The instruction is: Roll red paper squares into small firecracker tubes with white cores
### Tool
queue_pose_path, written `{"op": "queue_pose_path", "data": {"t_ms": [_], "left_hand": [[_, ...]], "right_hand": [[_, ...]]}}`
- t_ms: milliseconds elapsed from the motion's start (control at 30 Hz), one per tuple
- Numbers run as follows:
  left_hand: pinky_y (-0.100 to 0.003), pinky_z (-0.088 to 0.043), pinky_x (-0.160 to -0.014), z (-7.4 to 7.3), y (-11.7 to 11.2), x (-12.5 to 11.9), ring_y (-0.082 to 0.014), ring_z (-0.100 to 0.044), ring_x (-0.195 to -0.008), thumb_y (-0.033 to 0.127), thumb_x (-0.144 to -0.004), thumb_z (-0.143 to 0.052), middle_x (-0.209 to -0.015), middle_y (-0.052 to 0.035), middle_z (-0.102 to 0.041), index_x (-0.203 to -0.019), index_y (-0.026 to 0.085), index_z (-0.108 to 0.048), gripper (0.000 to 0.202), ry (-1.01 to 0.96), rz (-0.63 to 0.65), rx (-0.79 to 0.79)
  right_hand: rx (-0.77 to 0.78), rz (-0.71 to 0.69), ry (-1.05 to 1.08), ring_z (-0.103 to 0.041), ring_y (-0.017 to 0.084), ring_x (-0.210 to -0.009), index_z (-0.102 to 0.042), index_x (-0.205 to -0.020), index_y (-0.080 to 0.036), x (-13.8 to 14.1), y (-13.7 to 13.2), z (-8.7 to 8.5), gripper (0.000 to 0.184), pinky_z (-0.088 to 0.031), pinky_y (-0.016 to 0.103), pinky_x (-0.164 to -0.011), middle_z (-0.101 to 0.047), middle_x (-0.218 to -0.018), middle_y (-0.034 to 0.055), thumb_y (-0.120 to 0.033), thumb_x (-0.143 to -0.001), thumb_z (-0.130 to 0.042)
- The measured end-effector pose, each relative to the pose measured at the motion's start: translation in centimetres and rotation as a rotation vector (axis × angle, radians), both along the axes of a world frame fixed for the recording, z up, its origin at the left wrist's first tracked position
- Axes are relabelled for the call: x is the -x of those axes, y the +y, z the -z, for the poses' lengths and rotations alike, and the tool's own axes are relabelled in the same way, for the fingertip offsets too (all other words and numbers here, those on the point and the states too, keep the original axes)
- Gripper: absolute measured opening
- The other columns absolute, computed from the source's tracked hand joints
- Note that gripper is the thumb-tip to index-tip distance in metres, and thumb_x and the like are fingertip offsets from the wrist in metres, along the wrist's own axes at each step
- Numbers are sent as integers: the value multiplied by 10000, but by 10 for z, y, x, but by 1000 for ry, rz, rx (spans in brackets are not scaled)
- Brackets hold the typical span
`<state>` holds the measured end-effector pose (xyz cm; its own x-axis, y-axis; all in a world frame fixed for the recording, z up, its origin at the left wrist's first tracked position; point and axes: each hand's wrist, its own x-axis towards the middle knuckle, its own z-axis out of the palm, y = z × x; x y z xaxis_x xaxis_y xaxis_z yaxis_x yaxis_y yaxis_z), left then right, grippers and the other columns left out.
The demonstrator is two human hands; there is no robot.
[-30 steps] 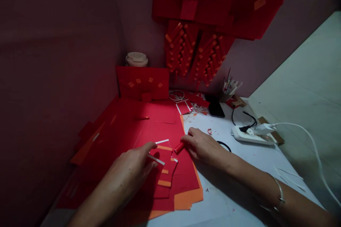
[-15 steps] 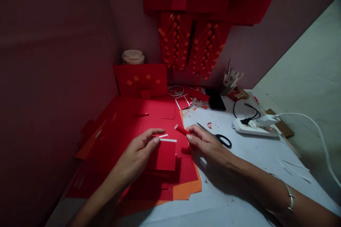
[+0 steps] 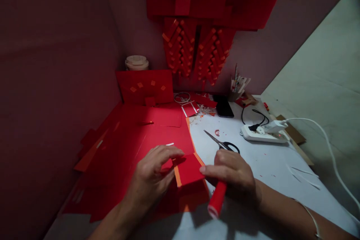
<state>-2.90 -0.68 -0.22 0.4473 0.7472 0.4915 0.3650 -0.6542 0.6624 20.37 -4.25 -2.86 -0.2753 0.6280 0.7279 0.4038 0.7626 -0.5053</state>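
Note:
My left hand and my right hand both pinch a small red paper piece with an orange strip along its left edge. It is lifted a little above the red paper sheets spread over the left of the table. A red glue stick is tucked in my right hand too, its end pointing toward me. Black-handled scissors lie just beyond my right hand on the white table.
A white power strip with a charger and cable sits at the right. A black phone, a cup of pens and paper scraps are at the back. Red folded paper decorations hang on the wall. A lidded cup stands behind.
Both hands drew nearer to me. The red piece was lifted and turned, and my right hand now grips it too, with the glue stick swung round in my palm. The scissors became uncovered.

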Motion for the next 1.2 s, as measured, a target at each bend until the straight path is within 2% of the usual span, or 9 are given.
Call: {"op": "queue_pose_path", "data": {"t_ms": [100,400,533,633,733,833,933,1067,1200], "left_hand": [[-280,-559,-763,-5,-1,2,-170,-700,-898,54,-859,-617,-936,-61,-739,-993,188,-686,201,11,0,-219],[-295,-543,-759,-8,3,9,-161,-681,-810,25,-824,-677,-828,-25,-739,-868,199,-692,180,16,-56,-435],[-275,-555,-708,-4,2,6,-160,-701,-769,49,-845,-648,-785,-9,-743,-862,211,-683,166,2,-30,-323],[-260,-563,-596,6,2,1,-173,-720,-694,165,-872,-637,-778,-1,-746,-920,222,-660,79,37,-53,110],[-287,-584,-584,16,2,0,-191,-728,-673,305,-884,-639,-821,-11,-750,-1115,233,-601,245,112,-85,452],[-424,-586,-801,20,-4,2,-271,-704,-967,312,-839,-689,-1102,-107,-710,-1252,228,-547,444,267,-128,247],[-497,-560,-877,19,-23,0,-326,-629,-1127,234,-827,-683,-1289,-169,-617,-1345,214,-492,552,419,-87,46],[-441,-597,-804,19,-53,-17,-297,-676,-1026,133,-876,-564,-1184,-143,-693,-1231,180,-576,359,361,152,-66],[-337,-568,-652,22,-63,-30,-201,-672,-767,53,-896,-506,-906,-64,-727,-1020,184,-632,221,183,189,-31]], "right_hand": [[-265,-15,-204,-463,159,-530,-639,-1207,-190,-4,-5,-2,292,-309,319,-498,-498,-577,-22,-121,-974,-477],[-301,-35,-148,-506,170,-535,-591,-1305,-180,-2,-7,-2,372,-351,318,-499,-524,-561,-19,-92,-967,-463],[257,92,212,-482,143,-539,-732,-954,-270,6,-8,5,144,-359,290,-527,-550,-603,-33,-235,-840,-652],[613,200,325,-502,139,-583,-689,-832,-208,10,0,5,147,-386,269,-540,-596,-669,-10,-288,-904,-589],[874,181,321,-488,124,-562,-652,-776,-169,6,13,4,231,-386,254,-535,-582,-634,-18,-354,-908,-612],[1065,126,335,-482,110,-523,-659,-818,-136,-2,22,6,276,-380,248,-516,-607,-646,-1,-394,-902,-611],[1173,97,353,-476,105,-500,-645,-848,-131,-8,24,7,293,-359,240,-494,-610,-646,3,-414,-903,-600],[1228,88,300,-542,134,-556,-684,-865,-130,-18,22,2,284,-385,256,-528,-670,-714,37,-411,-872,-646],[1232,83,186,-555,154,-551,-721,-812,-146,-25,14,3,235,-396,268,-524,-675,-661,24,-379,-834,-694]]}}
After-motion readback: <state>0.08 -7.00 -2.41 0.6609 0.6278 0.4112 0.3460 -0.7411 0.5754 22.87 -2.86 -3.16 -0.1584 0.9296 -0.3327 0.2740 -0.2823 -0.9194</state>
